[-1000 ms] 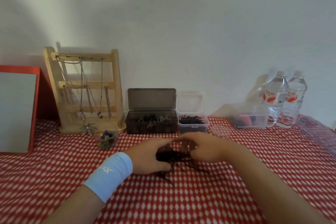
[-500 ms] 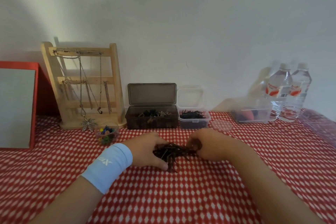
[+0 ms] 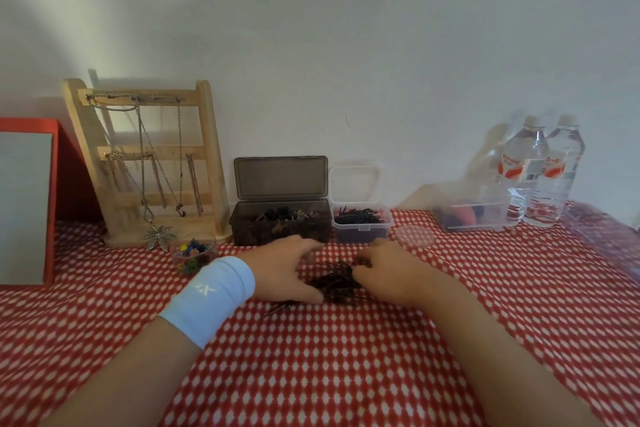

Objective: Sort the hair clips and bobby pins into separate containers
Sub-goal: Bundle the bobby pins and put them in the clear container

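A loose pile of dark bobby pins lies on the red-and-white tablecloth. My left hand, with a light blue wristband, curves round the pile's left side, thumb against the pins. From the right, my right hand curls its fingertips onto the pins. Behind them stand a brown box holding hair clips, its lid up, and a small clear box holding bobby pins, also with its lid up.
A small cup of colourful clips stands left of my hands, before a wooden jewellery stand. A red-framed board leans at far left. A round clear lid, a clear container and two water bottles stand at right.
My hands, which met over the pile a second ago, have drawn slightly apart and now bracket the pins, which look gathered tighter. The view has shifted a little.
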Motion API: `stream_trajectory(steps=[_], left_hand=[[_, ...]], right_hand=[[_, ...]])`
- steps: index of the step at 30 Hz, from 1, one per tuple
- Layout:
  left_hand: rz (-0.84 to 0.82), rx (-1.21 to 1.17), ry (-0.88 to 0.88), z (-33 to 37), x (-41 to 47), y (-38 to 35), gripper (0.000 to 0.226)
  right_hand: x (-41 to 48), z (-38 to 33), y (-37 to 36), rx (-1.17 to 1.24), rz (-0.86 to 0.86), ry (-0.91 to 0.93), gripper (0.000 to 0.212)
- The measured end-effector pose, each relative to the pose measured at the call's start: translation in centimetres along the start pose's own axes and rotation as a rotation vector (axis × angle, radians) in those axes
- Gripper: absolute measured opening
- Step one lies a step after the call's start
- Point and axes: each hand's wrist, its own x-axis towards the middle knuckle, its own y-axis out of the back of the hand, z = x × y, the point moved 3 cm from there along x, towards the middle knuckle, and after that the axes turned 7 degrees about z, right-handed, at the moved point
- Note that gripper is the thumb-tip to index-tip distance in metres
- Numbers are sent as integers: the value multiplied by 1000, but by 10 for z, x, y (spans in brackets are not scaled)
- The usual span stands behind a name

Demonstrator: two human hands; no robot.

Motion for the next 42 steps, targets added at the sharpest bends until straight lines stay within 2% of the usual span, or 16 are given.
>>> stream_trajectory(steps=[2,4,8,11,14,16,19,20,22,24,27,29,34,39,42], left_hand=[[-101,176,141,-13,-14,9,85],[-154,258,203,-23,-22,11,71],[-65,131,120,-29,-22,4,28],[-9,73,69,-24,-15,1,25],[39,53,12,-17,-3,-1,23],[64,36,-31,-11,7,-3,21],[61,41,-90,1,20,-4,21],[48,53,-107,4,23,-3,22],[-2,45,-103,7,27,0,26],[-62,11,-40,5,26,3,42],[-114,126,17,-1,22,-1,88],[-85,167,-56,1,21,-10,99],[68,39,-151,-2,26,-20,63],[181,-4,-185,-4,29,-26,45],[218,22,-199,0,29,-27,47]], right_hand=[[-1,-2,-3,1,-28,22,37],[-2,-5,-2,16,-55,67,37],[-5,-18,-1,101,-109,181,47],[-6,-17,3,203,-19,188,60],[-4,-10,10,221,33,176,62],[-4,-5,10,149,-25,175,64],[-5,0,3,-64,-117,127,90],[-3,0,1,-94,-103,123,89],[-1,0,0,-58,-38,154,70],[0,1,1,15,-20,184,57],[0,1,4,116,-18,196,63],[-1,1,6,163,-28,209,68],[1,11,13,185,-35,163,75],[1,17,14,46,-77,120,54],[1,15,11,50,-82,141,46]])
